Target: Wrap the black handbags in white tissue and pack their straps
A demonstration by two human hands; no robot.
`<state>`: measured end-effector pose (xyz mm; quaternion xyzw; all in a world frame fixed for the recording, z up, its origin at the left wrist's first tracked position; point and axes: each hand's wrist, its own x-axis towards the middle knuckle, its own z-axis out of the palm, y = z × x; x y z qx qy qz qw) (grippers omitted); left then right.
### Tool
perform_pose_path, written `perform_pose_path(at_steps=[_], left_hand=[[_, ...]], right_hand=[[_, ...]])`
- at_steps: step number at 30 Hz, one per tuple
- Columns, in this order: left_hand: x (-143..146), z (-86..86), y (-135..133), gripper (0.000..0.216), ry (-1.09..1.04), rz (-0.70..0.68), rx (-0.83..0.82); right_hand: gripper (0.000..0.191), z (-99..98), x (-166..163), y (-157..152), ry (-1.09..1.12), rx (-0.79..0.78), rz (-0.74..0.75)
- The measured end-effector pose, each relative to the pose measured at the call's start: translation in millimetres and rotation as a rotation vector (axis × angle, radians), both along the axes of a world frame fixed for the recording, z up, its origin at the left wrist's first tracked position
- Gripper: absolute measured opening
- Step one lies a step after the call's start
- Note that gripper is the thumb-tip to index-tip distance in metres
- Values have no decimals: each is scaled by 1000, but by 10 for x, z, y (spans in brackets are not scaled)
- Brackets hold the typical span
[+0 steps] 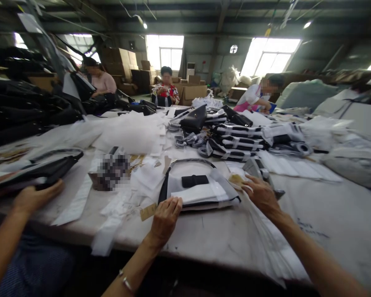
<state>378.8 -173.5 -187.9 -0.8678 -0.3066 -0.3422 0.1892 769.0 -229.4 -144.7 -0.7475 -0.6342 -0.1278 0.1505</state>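
A black handbag point(165, 187) lies flat on the table in front of me, its wrapped handle curving at the far side. White packing sheets point(200, 193) and a small black piece point(194, 180) rest on it. My left hand point(167, 218) grips the bag's near left edge, fingers together, beside a brown card tag point(148, 212). Off the bag's right side, my right hand point(261, 196) is closed in a pinch by a yellowish roll point(235, 180), apparently tape. What its fingertips hold is too small to make out. Behind it stands a grey dispenser-like object point(256, 168), partly hidden.
At left, a co-worker's hands point(38, 198) hold another black bag point(58, 169). Wrapped black bags point(238, 142) are piled beyond mine. White foam sheets point(126, 134) lie at back left, thin white sheets point(262, 231) at right. Several people sit around the table point(336, 247).
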Motion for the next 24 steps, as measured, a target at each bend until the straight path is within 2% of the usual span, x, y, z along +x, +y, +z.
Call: perform_pose_path(at_steps=[3, 6, 9, 14, 18, 24], left_hand=[[-7, -10, 24, 30, -6, -9, 21], [-18, -16, 39, 31, 3, -15, 33], [-27, -17, 40, 32, 8, -16, 39], [-27, -16, 36, 32, 0, -8, 44], [-24, -17, 34, 33, -2, 1, 37], [-20, -13, 34, 34, -10, 12, 52]], right_hand=[[31, 145, -8, -372, 159, -17, -58], [27, 147, -2, -709, 256, -103, -145], [21, -3, 56, -909, 337, -133, -238], [24, -284, 186, -996, 503, -141, -285], [28, -279, 263, -1024, 468, -146, -306], [40, -163, 395, -1115, 254, -86, -364]])
